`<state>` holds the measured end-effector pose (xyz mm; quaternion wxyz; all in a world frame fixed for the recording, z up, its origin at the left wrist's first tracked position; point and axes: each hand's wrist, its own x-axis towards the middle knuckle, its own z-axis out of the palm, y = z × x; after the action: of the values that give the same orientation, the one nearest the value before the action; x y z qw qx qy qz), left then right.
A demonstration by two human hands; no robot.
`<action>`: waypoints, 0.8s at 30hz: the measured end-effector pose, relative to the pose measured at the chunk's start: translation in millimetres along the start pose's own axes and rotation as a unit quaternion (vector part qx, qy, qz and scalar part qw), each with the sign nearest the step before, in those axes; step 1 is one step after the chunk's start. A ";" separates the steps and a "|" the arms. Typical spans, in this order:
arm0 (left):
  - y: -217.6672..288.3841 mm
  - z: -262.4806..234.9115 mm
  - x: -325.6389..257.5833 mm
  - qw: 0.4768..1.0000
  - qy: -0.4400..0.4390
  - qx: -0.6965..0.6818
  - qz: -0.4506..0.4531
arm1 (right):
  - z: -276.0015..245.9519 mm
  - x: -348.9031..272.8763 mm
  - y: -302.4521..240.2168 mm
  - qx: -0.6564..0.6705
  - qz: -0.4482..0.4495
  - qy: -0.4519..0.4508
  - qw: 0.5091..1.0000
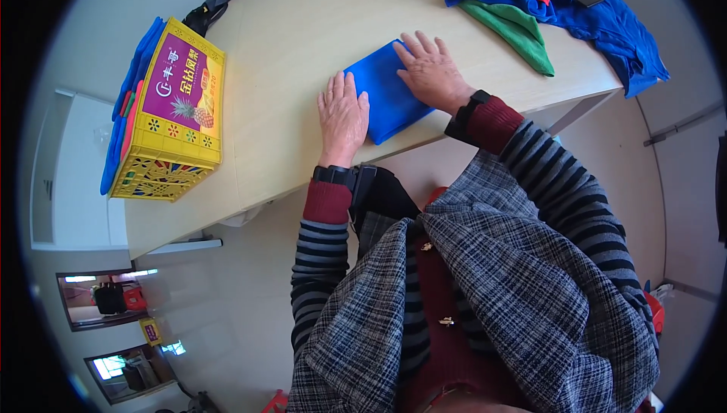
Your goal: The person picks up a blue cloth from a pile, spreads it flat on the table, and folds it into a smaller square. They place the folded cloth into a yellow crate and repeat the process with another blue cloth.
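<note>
A folded blue cloth (382, 95) lies flat near the front edge of the table. My left hand (343, 119) rests on its left edge, fingers stretched out and pointing away from me. Across the cloth's far right part lies my right hand (433, 72), its fingers spread and partly reaching past the far edge. Both hands press from above with their palms down, and neither grips anything. The hands cover the cloth's left and right sides.
On the left of the pale table (284, 53) stands a yellow plastic crate (182, 121) with cloths in it. A heap of blue, red and green cloths is piled at the far right, a green cloth (515, 34) hanging toward me. Dark straps (204, 13) lie behind the crate.
</note>
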<state>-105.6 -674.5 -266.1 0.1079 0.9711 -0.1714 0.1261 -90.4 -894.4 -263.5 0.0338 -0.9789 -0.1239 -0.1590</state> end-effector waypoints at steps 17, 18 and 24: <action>17.7 21.8 3.8 0.999 0.018 -0.029 -0.041 | 8.1 -10.4 -12.4 0.119 -0.027 -0.006 0.992; 11.0 19.1 -0.3 0.998 0.007 -0.028 -0.054 | 5.3 -8.1 -18.7 0.135 -0.024 -0.007 0.991; 27.7 27.2 1.0 0.997 0.020 -0.063 -0.051 | 16.4 -21.1 6.5 0.110 -0.027 -0.003 0.994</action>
<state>-109.0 -707.1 -287.0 0.1783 0.9672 -0.1270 0.1288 -103.1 -903.8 -285.9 0.1363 -0.9659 -0.1674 -0.1428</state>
